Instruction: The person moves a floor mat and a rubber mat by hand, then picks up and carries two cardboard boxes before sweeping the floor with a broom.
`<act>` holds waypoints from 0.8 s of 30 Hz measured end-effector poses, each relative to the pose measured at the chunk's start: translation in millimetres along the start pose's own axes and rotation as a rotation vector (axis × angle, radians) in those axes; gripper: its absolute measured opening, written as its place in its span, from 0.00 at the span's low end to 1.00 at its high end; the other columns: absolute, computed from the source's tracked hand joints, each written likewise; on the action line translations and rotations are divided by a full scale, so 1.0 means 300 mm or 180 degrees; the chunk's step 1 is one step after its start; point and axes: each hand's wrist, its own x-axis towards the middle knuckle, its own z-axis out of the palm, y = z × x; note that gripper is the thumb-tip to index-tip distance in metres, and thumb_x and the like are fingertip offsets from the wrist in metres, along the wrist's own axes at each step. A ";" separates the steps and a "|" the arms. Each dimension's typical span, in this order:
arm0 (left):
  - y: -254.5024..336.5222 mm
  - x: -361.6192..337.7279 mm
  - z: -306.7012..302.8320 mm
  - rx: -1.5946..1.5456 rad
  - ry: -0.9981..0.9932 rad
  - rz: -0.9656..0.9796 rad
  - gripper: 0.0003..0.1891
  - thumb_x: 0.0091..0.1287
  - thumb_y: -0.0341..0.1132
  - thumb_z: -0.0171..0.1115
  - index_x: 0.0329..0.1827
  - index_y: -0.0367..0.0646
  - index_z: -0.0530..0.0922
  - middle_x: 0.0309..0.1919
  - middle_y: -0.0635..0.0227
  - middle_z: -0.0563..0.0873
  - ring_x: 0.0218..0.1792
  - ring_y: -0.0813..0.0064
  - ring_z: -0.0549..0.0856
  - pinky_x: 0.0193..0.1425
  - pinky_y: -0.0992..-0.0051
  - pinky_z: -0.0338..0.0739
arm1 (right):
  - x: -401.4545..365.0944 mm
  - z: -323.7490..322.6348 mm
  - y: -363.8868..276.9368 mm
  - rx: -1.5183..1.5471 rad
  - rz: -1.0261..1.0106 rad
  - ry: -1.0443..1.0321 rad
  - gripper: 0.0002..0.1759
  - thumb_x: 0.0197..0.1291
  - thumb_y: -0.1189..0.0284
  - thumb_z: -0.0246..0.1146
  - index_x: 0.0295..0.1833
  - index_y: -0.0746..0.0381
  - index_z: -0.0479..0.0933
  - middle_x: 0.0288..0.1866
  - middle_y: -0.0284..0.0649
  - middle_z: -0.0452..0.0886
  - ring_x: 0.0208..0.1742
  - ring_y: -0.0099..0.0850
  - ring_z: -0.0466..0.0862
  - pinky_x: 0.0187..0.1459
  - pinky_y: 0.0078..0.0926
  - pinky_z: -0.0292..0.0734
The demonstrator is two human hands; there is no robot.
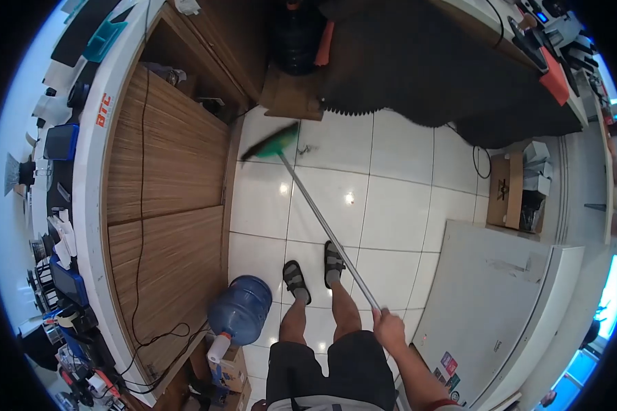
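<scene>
Left hand: out of view, grip unknown. Right hand [391, 332]: fingers curled closed round the handle of the broom [310, 201]. Sandals [293, 275]: two. Broom: one, slanting ahead over tiles [399, 205]; probably light, shaft stiff, bristles flexible; best gripped high. Jugs [240, 309]: two.

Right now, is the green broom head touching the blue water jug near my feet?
No, white floor tiles lie between the green broom head and the blue water jug.
</scene>
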 end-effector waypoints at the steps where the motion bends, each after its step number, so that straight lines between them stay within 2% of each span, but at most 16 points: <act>1: 0.009 -0.002 0.003 -0.0016 0.0003 -0.0021 0.18 0.58 0.38 0.56 0.50 0.44 0.72 0.33 0.60 0.81 0.31 0.71 0.79 0.33 0.67 0.74 | 0.073 0.011 -0.024 0.0000 -0.0204 0.0261 0.24 0.60 0.55 0.46 0.29 0.68 0.71 0.18 0.58 0.74 0.22 0.54 0.76 0.27 0.51 0.70; 4: 0.044 -0.016 0.015 -0.0139 0.0089 -0.0046 0.17 0.58 0.37 0.55 0.49 0.42 0.72 0.34 0.60 0.81 0.32 0.71 0.79 0.35 0.68 0.74 | 0.399 0.039 -0.138 -0.0088 -0.0582 0.0474 0.25 0.60 0.54 0.45 0.31 0.66 0.73 0.23 0.55 0.76 0.27 0.52 0.77 0.29 0.47 0.73; 6: 0.068 -0.029 0.013 -0.0270 0.0166 -0.0074 0.16 0.58 0.37 0.55 0.48 0.42 0.73 0.34 0.60 0.81 0.32 0.71 0.79 0.36 0.69 0.74 | 0.527 0.035 -0.156 0.0081 -0.0278 0.0283 0.26 0.61 0.53 0.44 0.32 0.66 0.73 0.25 0.56 0.77 0.30 0.52 0.78 0.33 0.47 0.73; 8: 0.069 -0.039 0.022 -0.0407 0.0200 -0.0112 0.15 0.58 0.36 0.54 0.47 0.41 0.73 0.35 0.60 0.81 0.33 0.70 0.80 0.36 0.69 0.74 | 0.498 0.004 -0.061 0.0069 -0.0066 -0.0009 0.27 0.61 0.52 0.43 0.33 0.66 0.74 0.27 0.56 0.77 0.33 0.53 0.78 0.37 0.46 0.73; 10: 0.066 -0.032 0.043 -0.0561 0.0204 -0.0144 0.15 0.58 0.35 0.53 0.47 0.40 0.73 0.35 0.59 0.81 0.33 0.70 0.80 0.37 0.69 0.74 | 0.368 -0.063 0.071 -0.0206 0.0022 0.0097 0.26 0.60 0.52 0.45 0.32 0.66 0.73 0.26 0.56 0.77 0.33 0.53 0.77 0.37 0.45 0.73; 13: 0.027 -0.028 0.104 -0.0713 0.0163 -0.0165 0.14 0.58 0.35 0.53 0.45 0.39 0.74 0.36 0.59 0.81 0.34 0.70 0.80 0.39 0.70 0.74 | 0.206 -0.257 0.128 -0.0699 0.0140 0.0070 0.24 0.61 0.54 0.45 0.34 0.65 0.73 0.22 0.54 0.76 0.29 0.50 0.78 0.33 0.46 0.73; 15: 0.018 -0.025 0.138 -0.0707 0.0093 -0.0128 0.14 0.58 0.34 0.52 0.45 0.38 0.74 0.37 0.59 0.81 0.35 0.70 0.80 0.39 0.71 0.74 | 0.186 -0.329 0.148 -0.1153 -0.0176 0.0102 0.24 0.60 0.54 0.46 0.32 0.65 0.73 0.18 0.52 0.75 0.25 0.50 0.78 0.29 0.46 0.72; 17: 0.034 -0.013 0.168 -0.0689 0.0022 -0.0036 0.13 0.58 0.33 0.51 0.44 0.37 0.75 0.37 0.59 0.81 0.35 0.70 0.80 0.40 0.71 0.74 | 0.329 -0.348 0.084 -0.1169 -0.0726 0.0418 0.24 0.59 0.53 0.48 0.31 0.65 0.72 0.16 0.50 0.75 0.22 0.49 0.77 0.27 0.47 0.72; 18: 0.047 -0.004 0.186 -0.0723 -0.0001 0.0036 0.13 0.58 0.33 0.51 0.43 0.37 0.75 0.37 0.59 0.81 0.36 0.70 0.80 0.41 0.71 0.74 | 0.424 -0.344 0.015 -0.1128 -0.0799 0.0445 0.24 0.58 0.52 0.48 0.31 0.65 0.73 0.19 0.51 0.75 0.23 0.49 0.77 0.28 0.45 0.72; 19: 0.057 0.008 0.205 -0.0721 -0.0014 0.0123 0.13 0.58 0.33 0.51 0.43 0.36 0.75 0.38 0.59 0.81 0.36 0.70 0.80 0.41 0.71 0.74 | 0.544 -0.302 -0.030 -0.1031 -0.0930 0.0260 0.26 0.59 0.51 0.45 0.32 0.65 0.74 0.24 0.53 0.77 0.29 0.49 0.78 0.32 0.44 0.73; 21: 0.050 0.032 0.227 -0.0490 0.0029 0.0366 0.13 0.59 0.34 0.51 0.42 0.36 0.75 0.37 0.59 0.81 0.35 0.70 0.80 0.40 0.72 0.74 | 0.706 -0.246 -0.139 -0.0659 -0.0491 -0.0392 0.32 0.61 0.48 0.39 0.35 0.66 0.75 0.32 0.55 0.78 0.38 0.52 0.77 0.42 0.45 0.72; 23: 0.000 0.075 0.245 -0.0022 0.0162 0.0667 0.13 0.60 0.37 0.52 0.42 0.36 0.74 0.34 0.59 0.82 0.33 0.70 0.80 0.38 0.71 0.73 | 0.780 -0.085 -0.060 -0.0609 -0.0486 -0.0543 0.33 0.61 0.48 0.37 0.36 0.66 0.76 0.35 0.56 0.77 0.41 0.51 0.77 0.44 0.45 0.71; 24: 0.030 0.062 0.251 -0.0112 0.0148 0.0615 0.13 0.60 0.37 0.52 0.42 0.36 0.74 0.34 0.59 0.82 0.33 0.70 0.80 0.38 0.71 0.73 | 0.797 -0.046 -0.029 -0.0592 -0.0475 -0.0597 0.35 0.61 0.47 0.35 0.36 0.66 0.76 0.38 0.57 0.77 0.44 0.51 0.76 0.47 0.45 0.70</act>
